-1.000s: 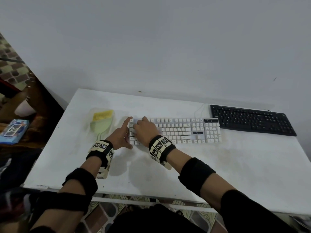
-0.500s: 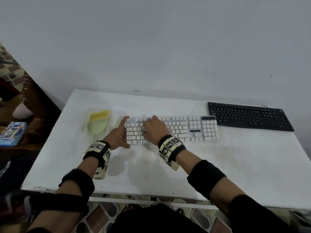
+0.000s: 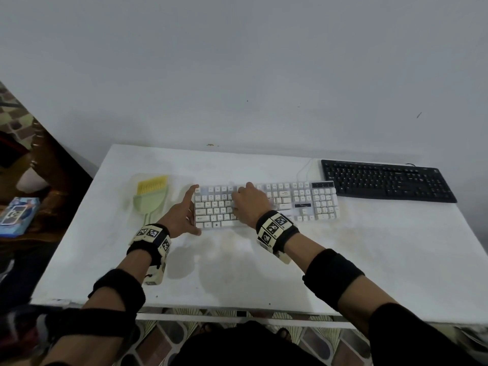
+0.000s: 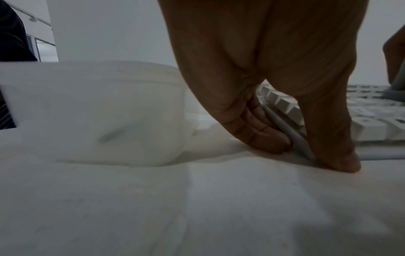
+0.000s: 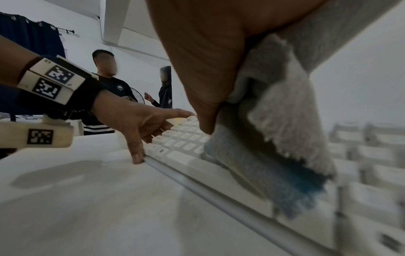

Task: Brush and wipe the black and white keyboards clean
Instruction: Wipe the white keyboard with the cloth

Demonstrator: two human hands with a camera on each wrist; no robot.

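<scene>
The white keyboard [image 3: 290,202] lies in the middle of the white table [image 3: 343,260]. My left hand [image 3: 184,210] braces its left end, straight fingers [image 4: 263,138] along the side and thumb at the near corner [image 5: 137,155]. My right hand [image 3: 250,204] holds a grey-blue cloth [image 5: 274,155] pressed onto the keys left of centre. The black keyboard [image 3: 388,180] lies at the far right. A green brush with yellow bristles [image 3: 151,196] rests left of the white keyboard.
A translucent container [image 4: 98,112] sits under the brush by my left hand. The wall runs along the table's far edge. Two people [image 5: 109,86] stand off to the left. A blue box [image 3: 18,212] lies on the wooden surface at left.
My right hand has slid the cloth rightward along the white keyboard's keys, away from the left end. The left hand has stayed braced at the keyboard's left end.
</scene>
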